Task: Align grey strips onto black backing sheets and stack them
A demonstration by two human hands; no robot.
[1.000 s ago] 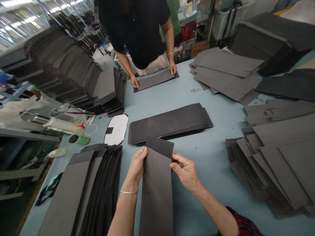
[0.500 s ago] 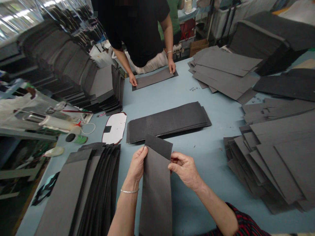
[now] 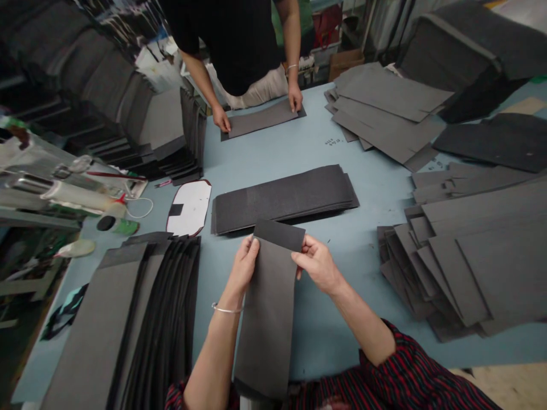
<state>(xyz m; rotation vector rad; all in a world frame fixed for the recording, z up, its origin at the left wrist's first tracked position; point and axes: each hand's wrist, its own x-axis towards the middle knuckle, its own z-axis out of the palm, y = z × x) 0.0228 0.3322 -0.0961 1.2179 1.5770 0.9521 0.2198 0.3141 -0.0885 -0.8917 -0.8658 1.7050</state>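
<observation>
Between my hands is a long dark grey sheet panel [image 3: 268,307] with a blacker band across its far end. My left hand [image 3: 244,265] pinches its left edge, thumb on top, just below that band. On the opposite edge, my right hand [image 3: 318,263] grips the corner by the band between thumb and fingers. The panel's near end hangs close to my body. Just beyond its far end lies a neat stack of black strips [image 3: 282,199] on the blue table [image 3: 342,336]. Some of my fingers are hidden under the panel.
Upright dark panels [image 3: 115,307] stand packed at left, near a white card [image 3: 190,208] and a green bottle [image 3: 119,225]. Loose grey sheets [image 3: 478,250] pile up at right, more sheets [image 3: 384,114] behind. Across the table, a co-worker's hands [image 3: 221,118] hold another dark strip [image 3: 262,121].
My right hand has moved up along the panel's edge to the band's corner. The whole scene has shifted slightly up and left in view. Both hands keep hold of the panel.
</observation>
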